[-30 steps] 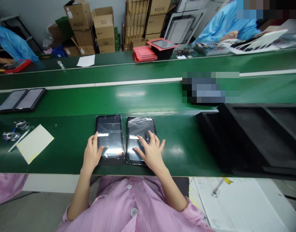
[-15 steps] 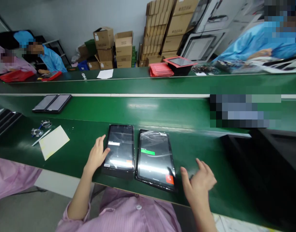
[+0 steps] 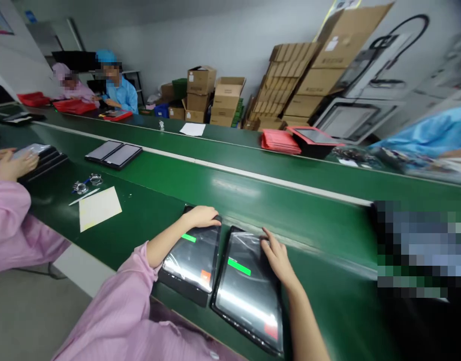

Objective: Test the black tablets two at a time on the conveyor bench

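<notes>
Two black tablets lie side by side on the green bench before me. On the screen of the left tablet [image 3: 195,255] are a green bar and an orange block. The right tablet [image 3: 249,296] shows a green bar and a red block, and wrinkled clear film covers its screen. My left hand [image 3: 202,216] lies across the top of the left tablet, fingers stretched towards its upper right corner. At the upper right edge of the right tablet is my right hand [image 3: 277,255], open, index finger extended and thumb over the screen edge.
A yellowish paper sheet [image 3: 100,208], a white pen [image 3: 83,196] and round metal pieces [image 3: 87,183] lie to the left. Two grey-screened tablets [image 3: 113,154] rest farther back. A co-worker's hands [image 3: 18,163] touch stacked tablets at far left. Red sleeves [image 3: 279,141] are piled across the bench.
My left hand has moved from the left tablet's side up across its top. My right hand has come in to the right tablet's upper edge. The left tablet's white bar is now green.
</notes>
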### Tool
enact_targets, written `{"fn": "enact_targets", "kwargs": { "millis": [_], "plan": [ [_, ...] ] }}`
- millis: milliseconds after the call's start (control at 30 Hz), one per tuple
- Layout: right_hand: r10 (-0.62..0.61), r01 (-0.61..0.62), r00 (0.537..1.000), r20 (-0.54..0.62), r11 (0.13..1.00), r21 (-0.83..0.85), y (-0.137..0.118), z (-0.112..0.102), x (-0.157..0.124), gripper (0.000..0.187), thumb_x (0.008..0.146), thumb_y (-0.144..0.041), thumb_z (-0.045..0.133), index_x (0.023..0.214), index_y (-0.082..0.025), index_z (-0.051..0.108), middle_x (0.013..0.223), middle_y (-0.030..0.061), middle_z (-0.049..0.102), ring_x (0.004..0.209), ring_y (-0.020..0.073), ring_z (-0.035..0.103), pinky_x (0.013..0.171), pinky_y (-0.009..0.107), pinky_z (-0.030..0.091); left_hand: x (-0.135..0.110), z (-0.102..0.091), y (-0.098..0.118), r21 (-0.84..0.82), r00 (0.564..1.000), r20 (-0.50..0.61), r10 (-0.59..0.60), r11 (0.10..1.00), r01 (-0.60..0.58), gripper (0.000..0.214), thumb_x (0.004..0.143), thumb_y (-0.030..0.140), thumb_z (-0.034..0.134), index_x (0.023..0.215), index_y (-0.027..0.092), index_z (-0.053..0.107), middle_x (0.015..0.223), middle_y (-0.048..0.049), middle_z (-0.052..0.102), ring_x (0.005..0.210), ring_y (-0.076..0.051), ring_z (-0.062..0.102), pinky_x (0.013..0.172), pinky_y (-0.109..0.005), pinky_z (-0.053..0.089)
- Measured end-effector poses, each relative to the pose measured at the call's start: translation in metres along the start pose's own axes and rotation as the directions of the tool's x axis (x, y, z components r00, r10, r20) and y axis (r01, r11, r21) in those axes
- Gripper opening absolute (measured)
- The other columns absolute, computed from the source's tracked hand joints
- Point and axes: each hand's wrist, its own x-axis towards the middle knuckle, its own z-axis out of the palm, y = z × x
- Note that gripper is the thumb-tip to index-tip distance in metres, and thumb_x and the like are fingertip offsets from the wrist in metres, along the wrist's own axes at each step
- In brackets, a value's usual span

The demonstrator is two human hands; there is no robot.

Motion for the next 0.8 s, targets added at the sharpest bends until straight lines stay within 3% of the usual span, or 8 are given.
{"fn": "enact_targets", "kwargs": {
  "millis": [133, 333, 467, 600, 667, 733, 800],
  "plan": [
    [-0.12, 0.11, 0.991, 0.064, 0.984, 0.142, 0.007, -0.011, -0.009, 0.055, 0.1, -0.057, 0.028, 0.142, -0.029, 0.05, 0.128, 0.0114, 0.065, 0.12, 0.0326, 0.056, 0.103, 0.053, 0.039, -0.006, 0.003, 0.005, -0.016, 0.999, 0.042, -0.012, 1.0, 0.013, 0.038, 0.097, 0.045, 0.051, 0.104, 0.018, 0.076, 0.104, -0.0118, 0.076, 0.094, -0.027, 0.071, 0.074, -0.029, 0.048],
    [-0.144, 0.137, 0.98, 0.137, 0.989, 0.058, -0.01, -0.02, -0.012, 0.057, 0.1, -0.06, 0.03, 0.13, -0.025, 0.064, 0.126, 0.0119, 0.063, 0.121, 0.0299, 0.055, 0.106, 0.053, 0.041, -0.008, -0.004, -0.004, -0.052, 0.998, 0.055, -0.003, 0.999, 0.006, 0.025, 0.096, 0.027, 0.053, 0.095, 0.023, 0.078, 0.1, -0.0044, 0.078, 0.093, -0.022, 0.071, 0.072, -0.025, 0.044],
    [-0.149, 0.141, 0.966, 0.212, 0.989, 0.052, -0.014, -0.027, -0.017, 0.058, 0.095, -0.067, 0.04, 0.124, -0.028, 0.07, 0.142, 0.0135, 0.05, 0.133, 0.0341, 0.044, 0.113, 0.057, 0.032, -0.011, -0.007, -0.013, -0.113, 0.993, 0.104, 0.051, 0.993, -0.04, 0.02, 0.091, 0.03, 0.061, 0.102, 0.025, 0.077, 0.106, -0.0017, 0.077, 0.096, -0.021, 0.071, 0.073, -0.023, 0.044],
    [-0.155, 0.143, 0.973, 0.172, 0.986, 0.08, -0.011, -0.032, -0.024, 0.06, 0.094, -0.071, 0.036, 0.127, -0.033, 0.069, 0.156, 0.0093, 0.034, 0.143, 0.037, 0.03, 0.116, 0.058, 0.028, -0.014, -0.011, -0.019, -0.213, 0.973, 0.21, 0.099, 0.976, -0.054, 0.055, 0.072, 0.045, 0.08, 0.122, 0.024, 0.069, 0.122, -0.0042, 0.072, 0.106, -0.024, 0.067, 0.079, -0.024, 0.046],
    [-0.119, 0.114, 0.987, 0.111, 0.992, 0.047, -0.012, -0.032, -0.025, 0.061, 0.095, -0.07, 0.034, 0.133, -0.034, 0.064, 0.155, 0.0092, 0.033, 0.143, 0.0371, 0.029, 0.116, 0.059, 0.027, -0.013, -0.011, -0.017, -0.217, 0.979, 0.2, 0.044, 0.976, 0.0, 0.041, 0.083, 0.05, 0.067, 0.114, 0.024, 0.072, 0.119, -0.004, 0.073, 0.103, -0.023, 0.068, 0.08, -0.025, 0.046],
    [-0.082, 0.084, 0.993, 0.086, 0.996, -0.025, -0.014, -0.03, -0.025, 0.06, 0.094, -0.071, 0.036, 0.133, -0.035, 0.065, 0.154, 0.01, 0.033, 0.142, 0.0388, 0.028, 0.115, 0.064, 0.024, -0.012, -0.011, -0.013, -0.185, 0.986, 0.162, -0.024, 0.981, 0.055, 0.032, 0.094, 0.044, 0.051, 0.102, 0.024, 0.075, 0.109, -0.0031, 0.076, 0.097, -0.022, 0.069, 0.079, -0.026, 0.046],
    [-0.073, 0.08, 0.992, 0.099, 0.994, -0.071, -0.018, -0.03, -0.025, 0.058, 0.092, -0.072, 0.04, 0.128, -0.035, 0.068, 0.154, 0.0104, 0.033, 0.141, 0.0405, 0.027, 0.114, 0.067, 0.023, -0.011, -0.01, -0.011, -0.16, 0.988, 0.148, -0.042, 0.985, 0.066, 0.029, 0.094, 0.038, 0.05, 0.099, 0.024, 0.075, 0.106, -0.0029, 0.077, 0.096, -0.022, 0.069, 0.078, -0.027, 0.046]
  ]
}}
